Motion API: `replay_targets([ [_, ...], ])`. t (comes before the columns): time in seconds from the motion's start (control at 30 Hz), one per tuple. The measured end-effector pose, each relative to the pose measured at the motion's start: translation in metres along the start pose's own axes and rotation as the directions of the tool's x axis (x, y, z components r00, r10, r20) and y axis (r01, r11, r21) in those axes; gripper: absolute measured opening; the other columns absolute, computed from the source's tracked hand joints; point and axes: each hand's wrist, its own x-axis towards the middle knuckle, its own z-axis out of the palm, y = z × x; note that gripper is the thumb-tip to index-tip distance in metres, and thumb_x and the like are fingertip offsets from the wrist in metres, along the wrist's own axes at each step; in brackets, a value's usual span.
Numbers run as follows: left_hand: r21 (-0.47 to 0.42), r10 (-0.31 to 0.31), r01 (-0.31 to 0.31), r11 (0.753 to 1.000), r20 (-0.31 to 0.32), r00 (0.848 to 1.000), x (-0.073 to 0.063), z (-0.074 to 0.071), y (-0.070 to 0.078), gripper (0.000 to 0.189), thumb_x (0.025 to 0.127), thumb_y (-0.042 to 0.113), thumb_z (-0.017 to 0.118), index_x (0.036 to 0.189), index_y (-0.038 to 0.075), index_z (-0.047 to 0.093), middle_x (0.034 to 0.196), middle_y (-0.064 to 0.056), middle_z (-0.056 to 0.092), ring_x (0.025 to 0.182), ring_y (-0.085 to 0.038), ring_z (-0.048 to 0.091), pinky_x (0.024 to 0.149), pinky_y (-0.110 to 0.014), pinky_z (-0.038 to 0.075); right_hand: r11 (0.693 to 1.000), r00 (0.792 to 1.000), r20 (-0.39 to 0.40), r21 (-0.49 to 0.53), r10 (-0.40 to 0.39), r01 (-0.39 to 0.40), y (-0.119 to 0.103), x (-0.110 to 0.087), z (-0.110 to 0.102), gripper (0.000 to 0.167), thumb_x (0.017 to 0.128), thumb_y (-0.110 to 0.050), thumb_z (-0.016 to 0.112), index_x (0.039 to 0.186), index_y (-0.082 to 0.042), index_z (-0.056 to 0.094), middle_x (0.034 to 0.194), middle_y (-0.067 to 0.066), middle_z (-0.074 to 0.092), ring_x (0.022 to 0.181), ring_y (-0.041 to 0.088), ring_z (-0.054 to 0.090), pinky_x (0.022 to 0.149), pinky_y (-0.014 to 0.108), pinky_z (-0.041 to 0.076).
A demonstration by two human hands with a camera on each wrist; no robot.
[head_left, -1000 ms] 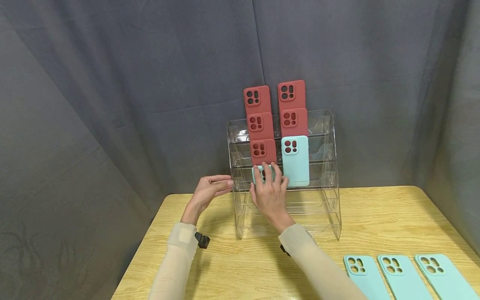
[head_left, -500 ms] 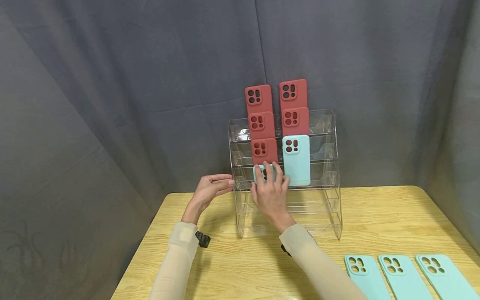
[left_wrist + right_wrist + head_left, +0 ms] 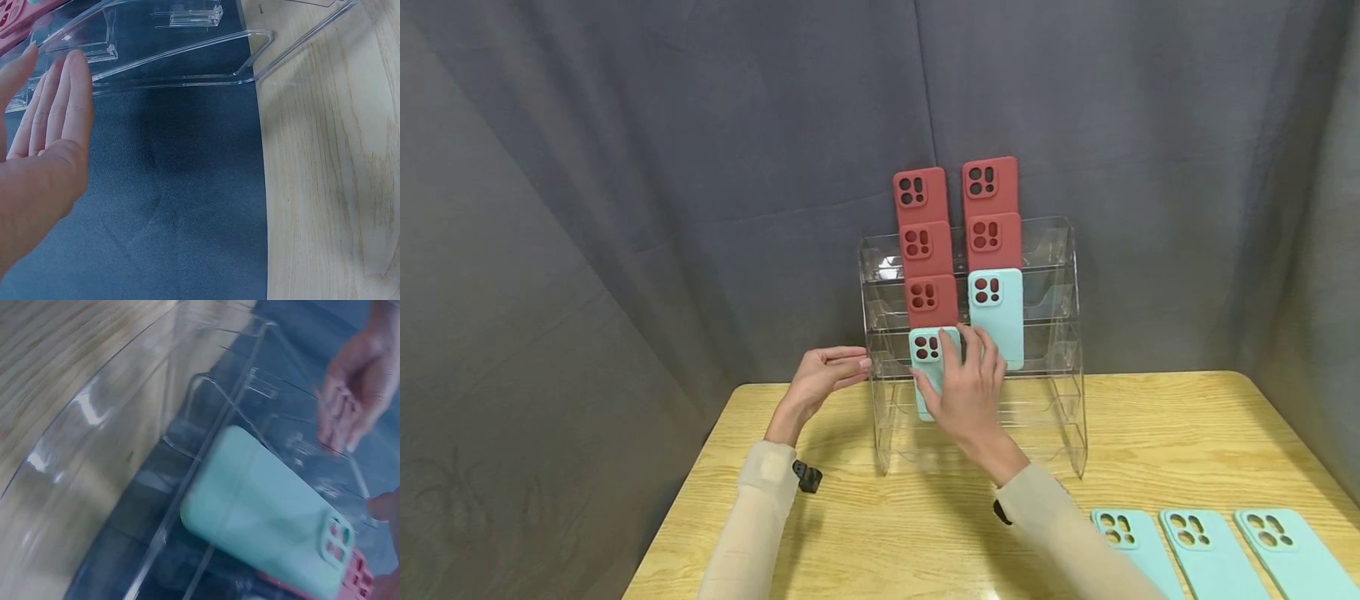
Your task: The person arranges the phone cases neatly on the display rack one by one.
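Observation:
A teal phone case (image 3: 936, 375) stands in the lower left of a clear tiered rack (image 3: 1070, 242), below a column of red phone cases (image 3: 931, 300). My right hand (image 3: 967, 392) is over its right side, fingers loosely bent and thumb near its left edge; it does not grip the case. In the right wrist view the case (image 3: 262, 506) leans in the rack, with bits of my right hand (image 3: 387, 509) at the edge. My left hand (image 3: 822, 379) has straight fingers at the rack's left side; the left wrist view shows its palm (image 3: 47, 150).
Another teal case (image 3: 1000, 312) stands to the right, below more red cases (image 3: 992, 237). Three teal cases (image 3: 1213, 558) lie at the table's front right. The wooden table (image 3: 850, 533) ends at a grey curtain (image 3: 737, 167) behind the rack.
My right hand has drawn off to the right and slightly down, uncovering the lower left teal case. My left hand has kept its place at the rack's side.

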Motion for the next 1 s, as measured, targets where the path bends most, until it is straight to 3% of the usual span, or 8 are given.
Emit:
replay_targets([
  [0.17,0.0,-0.005,0.005,1.0,-0.002,1.0,0.001,0.001,0.001,0.04,0.097,0.009,0.076,0.134,-0.001,0.068,0.128,-0.018,0.074,0.108,-0.019,0.077,0.102,-0.036,0.061,0.996,0.999,0.03,0.075,0.036,-0.038,0.018,-0.009,-0.033,0.06,0.085,-0.034,0.087,0.128,0.001,0.065,0.134,0.028,0.056,0.12,0.05,0.052,0.09,0.062,0.046],
  [0.37,0.003,-0.015,0.015,1.0,-0.009,1.0,0.002,0.001,-0.003,0.04,0.096,0.009,0.077,0.134,-0.001,0.069,0.124,-0.015,0.076,0.108,-0.018,0.077,0.104,-0.039,0.059,0.993,0.997,0.071,0.116,0.004,-0.013,0.039,-0.037,-0.07,0.05,0.081,-0.025,0.089,0.118,0.002,0.069,0.121,0.026,0.064,0.106,0.047,0.06,0.083,0.056,0.05],
  [0.53,0.006,-0.007,0.007,1.0,-0.005,1.0,0.002,0.001,-0.004,0.04,0.096,0.008,0.076,0.135,-0.001,0.068,0.127,-0.017,0.075,0.108,-0.018,0.077,0.106,-0.041,0.058,0.996,0.986,0.169,0.088,0.012,-0.027,0.05,-0.064,-0.102,0.045,0.079,-0.021,0.09,0.115,-0.001,0.072,0.113,0.02,0.068,0.105,0.043,0.063,0.084,0.057,0.054],
  [0.67,0.009,-0.002,0.002,1.0,0.006,1.0,0.002,0.005,-0.003,0.04,0.096,0.008,0.076,0.135,-0.001,0.068,0.128,-0.019,0.074,0.11,-0.019,0.077,0.105,-0.04,0.059,0.997,0.956,0.29,0.039,0.046,-0.06,0.064,-0.09,-0.13,0.049,0.077,-0.019,0.092,0.118,-0.001,0.071,0.116,0.019,0.067,0.11,0.043,0.062,0.085,0.06,0.055],
  [0.73,0.007,0.001,-0.001,1.0,0.013,1.0,0.003,0.006,-0.003,0.04,0.096,0.009,0.076,0.135,-0.001,0.068,0.128,-0.019,0.074,0.11,-0.019,0.077,0.105,-0.039,0.059,0.997,0.929,0.362,-0.012,0.074,-0.075,0.074,-0.102,-0.143,0.05,0.077,-0.02,0.092,0.119,-0.002,0.071,0.118,0.02,0.067,0.11,0.044,0.061,0.081,0.061,0.056],
  [0.8,0.003,0.004,-0.004,1.0,0.017,1.0,0.004,0.006,-0.003,0.041,0.096,0.009,0.077,0.135,-0.001,0.068,0.128,-0.019,0.074,0.11,-0.02,0.077,0.104,-0.038,0.06,0.992,0.881,0.457,-0.073,0.124,-0.102,0.084,-0.112,-0.154,0.05,0.08,-0.023,0.091,0.121,-0.003,0.07,0.12,0.021,0.066,0.109,0.045,0.061,0.078,0.061,0.056],
  [1.0,0.013,0.006,-0.006,1.0,0.005,1.0,0.002,0.0,-0.001,0.043,0.096,0.008,0.076,0.137,-0.001,0.066,0.133,-0.021,0.072,0.11,-0.02,0.077,0.103,-0.037,0.06,0.967,0.677,0.691,-0.2,0.253,-0.156,0.111,-0.127,-0.171,0.054,0.088,-0.035,0.085,0.126,-0.001,0.068,0.12,0.024,0.066,0.103,0.046,0.064,0.072,0.058,0.056],
])
